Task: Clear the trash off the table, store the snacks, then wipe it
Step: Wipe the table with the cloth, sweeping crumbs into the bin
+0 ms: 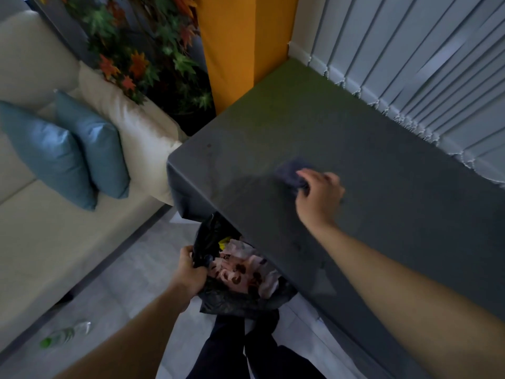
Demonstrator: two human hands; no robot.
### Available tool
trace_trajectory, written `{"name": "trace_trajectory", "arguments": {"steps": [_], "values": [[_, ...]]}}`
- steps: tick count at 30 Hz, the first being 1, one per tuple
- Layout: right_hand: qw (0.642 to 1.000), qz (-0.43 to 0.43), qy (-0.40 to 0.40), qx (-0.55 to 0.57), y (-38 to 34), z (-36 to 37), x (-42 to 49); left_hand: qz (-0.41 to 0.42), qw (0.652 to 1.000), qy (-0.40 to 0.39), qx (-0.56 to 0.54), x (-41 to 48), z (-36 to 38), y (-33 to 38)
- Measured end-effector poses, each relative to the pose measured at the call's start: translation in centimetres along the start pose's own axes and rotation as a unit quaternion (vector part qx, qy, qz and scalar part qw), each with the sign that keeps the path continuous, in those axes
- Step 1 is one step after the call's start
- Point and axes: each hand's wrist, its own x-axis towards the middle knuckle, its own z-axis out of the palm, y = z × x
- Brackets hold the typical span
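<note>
**Cloth on the table, bag held at its near edge**

The right hand [319, 191] presses a dark cloth [291, 175] on the grey table [382, 214], fingers curled over it, well inside the edges. Bare tabletop lies on every side of the cloth. The left hand [191, 274] grips the rim of a black bag [240, 299], fingers clamped, just below the table's near edge; crumpled wrappers [243, 272] fill it. A sofa [41, 214] with blue cushions [68, 151] stands left; blinds [410, 64] border the far edge. A bottle [64, 335] lies on the floor.

One head-worn wide-angle view looks steeply down and forward, close over the bench [355, 149], with the floor [114, 291] and sofa [41, 214] at left.
</note>
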Motion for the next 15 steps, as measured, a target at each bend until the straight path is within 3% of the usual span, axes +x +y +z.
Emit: {"name": "trace_trajectory", "arguments": {"steps": [2,4,8,11,13,15], "values": [[0.985,0.14,-0.053,-0.082,1.0,-0.3,0.8,-0.002,1.0,-0.004,-0.009,-0.2,0.3,-0.1],[0.98,0.14,-0.109,-0.092,1.4,-0.1,-0.3,0.004,1.0,0.004,-0.007,-0.4,0.7,0.0],[0.983,-0.078,-0.164,-0.006,-0.3,0.5,-4.7,0.012,1.0,0.015,0.008,-0.7,1.2,0.1],[0.926,-0.228,-0.289,0.088,-1.5,1.0,-6.2,0.011,1.0,0.012,0.0,-0.8,1.2,0.2],[0.939,-0.234,-0.236,0.09,-1.6,1.7,-5.7,0.012,1.0,0.011,-0.002,-0.8,1.0,0.3],[0.982,-0.116,-0.127,0.072,-1.8,2.0,-4.9,0.006,1.0,0.009,-0.005,-0.7,0.5,0.3]]}}
